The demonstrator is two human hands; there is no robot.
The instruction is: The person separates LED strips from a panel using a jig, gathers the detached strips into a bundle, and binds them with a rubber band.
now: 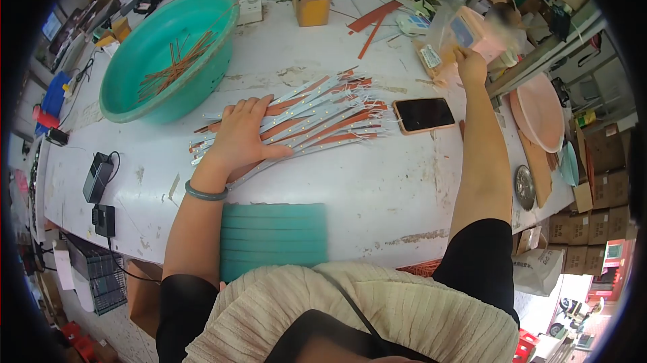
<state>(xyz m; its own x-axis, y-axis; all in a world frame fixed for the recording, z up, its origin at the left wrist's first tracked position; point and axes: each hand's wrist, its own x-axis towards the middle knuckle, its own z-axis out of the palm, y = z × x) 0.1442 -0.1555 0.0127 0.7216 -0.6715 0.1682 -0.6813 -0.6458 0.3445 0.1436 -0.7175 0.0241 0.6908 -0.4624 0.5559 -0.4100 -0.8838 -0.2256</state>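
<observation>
Many LED strips (317, 115) lie in a fanned bundle on the middle of the white tabletop (367, 194). The left hand (242, 127) rests on their near-left part, its grip loose, fingers stretched and thumb spread to the right. The right hand (470, 65) is at the far right, by a pink container (482, 33) with clear plastic about it; whether its grip is closed on anything, I cannot tell. A smartphone (423, 114) lies just beside the wired ends. A green basin (145, 46) holds thin brown strips (174, 70), and a ribbed turquoise mat (276, 235) lies nearest the body.
</observation>
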